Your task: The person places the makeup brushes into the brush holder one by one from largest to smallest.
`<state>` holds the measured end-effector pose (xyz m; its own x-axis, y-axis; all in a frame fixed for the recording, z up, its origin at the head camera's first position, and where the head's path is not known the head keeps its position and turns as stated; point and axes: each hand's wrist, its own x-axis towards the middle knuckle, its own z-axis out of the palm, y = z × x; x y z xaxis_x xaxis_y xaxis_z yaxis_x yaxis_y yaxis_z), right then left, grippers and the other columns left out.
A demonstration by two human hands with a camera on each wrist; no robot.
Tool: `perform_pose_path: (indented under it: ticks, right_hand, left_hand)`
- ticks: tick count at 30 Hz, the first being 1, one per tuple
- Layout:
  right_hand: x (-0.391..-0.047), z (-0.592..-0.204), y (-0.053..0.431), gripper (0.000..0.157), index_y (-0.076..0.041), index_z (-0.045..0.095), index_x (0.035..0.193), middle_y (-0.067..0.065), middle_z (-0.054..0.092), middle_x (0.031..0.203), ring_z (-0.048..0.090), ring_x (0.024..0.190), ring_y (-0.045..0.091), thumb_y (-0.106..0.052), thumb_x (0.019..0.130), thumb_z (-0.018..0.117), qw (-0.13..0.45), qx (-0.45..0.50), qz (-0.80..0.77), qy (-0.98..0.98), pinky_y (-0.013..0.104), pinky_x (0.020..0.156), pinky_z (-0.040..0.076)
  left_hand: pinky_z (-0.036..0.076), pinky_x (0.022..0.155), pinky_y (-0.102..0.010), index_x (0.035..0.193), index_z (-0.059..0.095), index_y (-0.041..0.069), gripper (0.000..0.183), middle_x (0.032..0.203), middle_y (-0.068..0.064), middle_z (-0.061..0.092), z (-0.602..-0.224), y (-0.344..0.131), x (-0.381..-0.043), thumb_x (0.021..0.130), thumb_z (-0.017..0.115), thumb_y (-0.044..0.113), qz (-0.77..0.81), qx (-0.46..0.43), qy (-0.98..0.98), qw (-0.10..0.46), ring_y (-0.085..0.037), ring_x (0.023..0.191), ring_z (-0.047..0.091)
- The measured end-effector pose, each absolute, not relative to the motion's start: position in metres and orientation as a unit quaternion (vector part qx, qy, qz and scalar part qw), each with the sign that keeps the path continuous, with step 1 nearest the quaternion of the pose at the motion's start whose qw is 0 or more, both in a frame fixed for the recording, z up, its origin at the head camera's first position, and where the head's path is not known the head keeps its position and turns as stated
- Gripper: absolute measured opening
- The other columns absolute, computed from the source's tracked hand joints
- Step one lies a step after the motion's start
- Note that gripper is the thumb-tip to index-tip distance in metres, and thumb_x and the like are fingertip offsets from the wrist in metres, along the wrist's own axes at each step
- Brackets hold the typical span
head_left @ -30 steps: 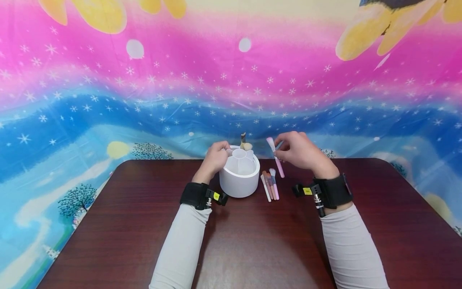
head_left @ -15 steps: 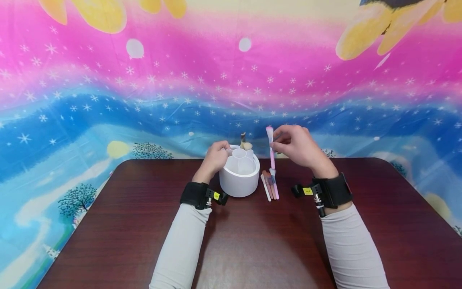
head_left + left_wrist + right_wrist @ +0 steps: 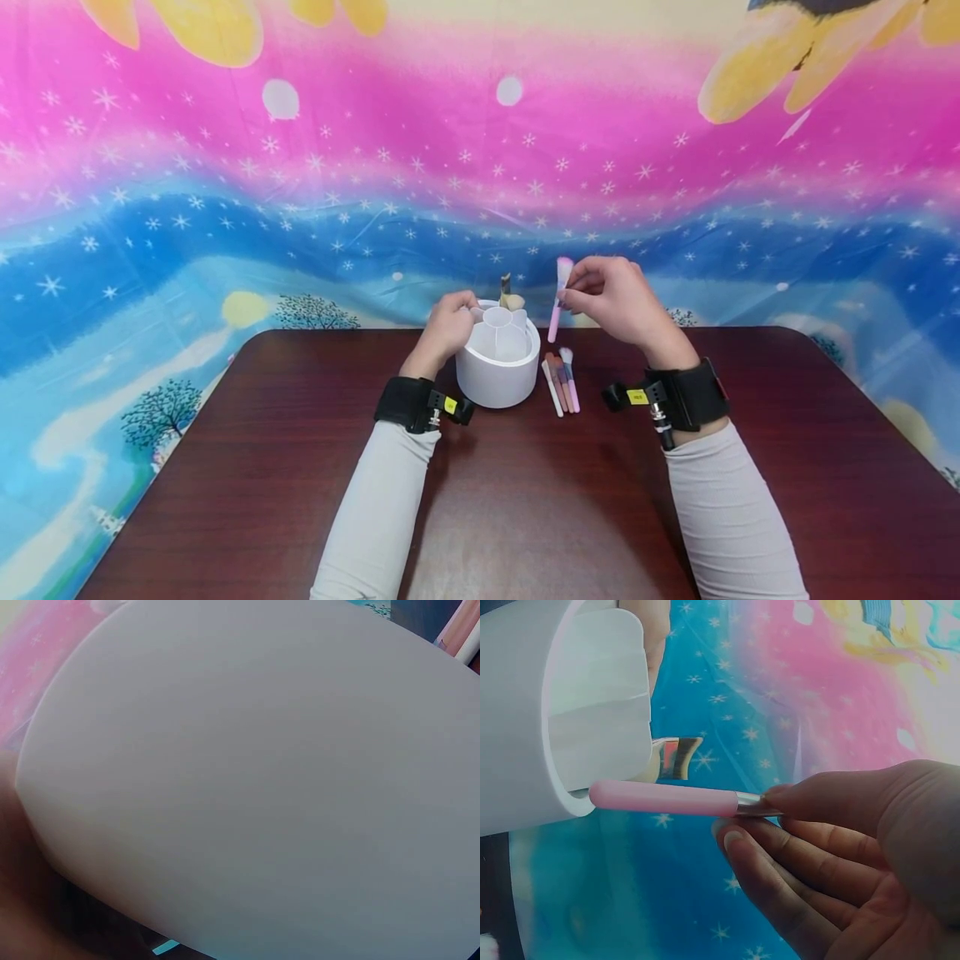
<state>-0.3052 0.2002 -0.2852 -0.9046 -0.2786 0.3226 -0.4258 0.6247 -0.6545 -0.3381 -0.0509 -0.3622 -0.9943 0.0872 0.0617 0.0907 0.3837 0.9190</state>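
Note:
My right hand pinches a pink-handled makeup brush at its metal collar, between thumb and fingertips. Bristles up and handle down, the brush hangs just right of a round white organizer with inner dividers. The left hand grips that organizer by its left rim; in the left wrist view the organizer's white wall covers nearly everything. Two brush heads stick up from the organizer's back part. Beside the organizer, several makeup brushes lie side by side on the table.
The dark brown wooden table reaches back to a colourful hanging cloth with snowflakes, close behind the organizer. Each wrist wears a black strap with a small camera.
The right hand has lifted the pink brush up and a little left, and its handle end now tilts toward the organizer. My left hand stays on the organizer's rim.

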Motion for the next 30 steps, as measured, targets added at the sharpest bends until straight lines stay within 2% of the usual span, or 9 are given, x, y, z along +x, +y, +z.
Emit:
perform_pose_path:
  ticks: [8,19,30]
  right_hand:
    - [-0.305,-0.286,0.197,0.014,-0.004,0.071,0.103,0.008,0.076,0.090,0.075,0.086,0.030,-0.015,0.094,0.074,0.084,0.206,0.396,-0.891,0.033,0.071,0.054]
    - [-0.308,-0.291,0.190,0.013,-0.003,0.071,0.103,0.010,0.077,0.091,0.075,0.084,0.023,-0.013,0.095,0.072,0.050,0.220,0.393,-0.892,0.033,0.071,0.057]
    - [-0.312,-0.296,0.188,0.013,0.001,0.072,0.104,0.012,0.076,0.090,0.075,0.079,0.026,-0.009,0.095,0.071,0.003,0.221,0.403,-0.888,0.037,0.074,0.060]
  left_hand:
    - [0.041,0.074,-0.040,0.078,0.049,0.009,0.021,0.079,-0.009,0.041,-0.361,-0.051,-0.339,0.099,0.049,0.008,-0.553,-0.055,-0.832,0.002,-0.030,0.082,0.050]
    - [0.041,0.073,-0.040,0.078,0.049,0.009,0.020,0.078,-0.008,0.041,-0.362,-0.051,-0.339,0.099,0.048,0.007,-0.550,-0.050,-0.833,0.002,-0.029,0.081,0.050]
    - [0.041,0.073,-0.040,0.079,0.049,0.009,0.020,0.078,-0.008,0.042,-0.362,-0.050,-0.339,0.099,0.048,0.007,-0.551,-0.050,-0.833,0.001,-0.029,0.081,0.050]
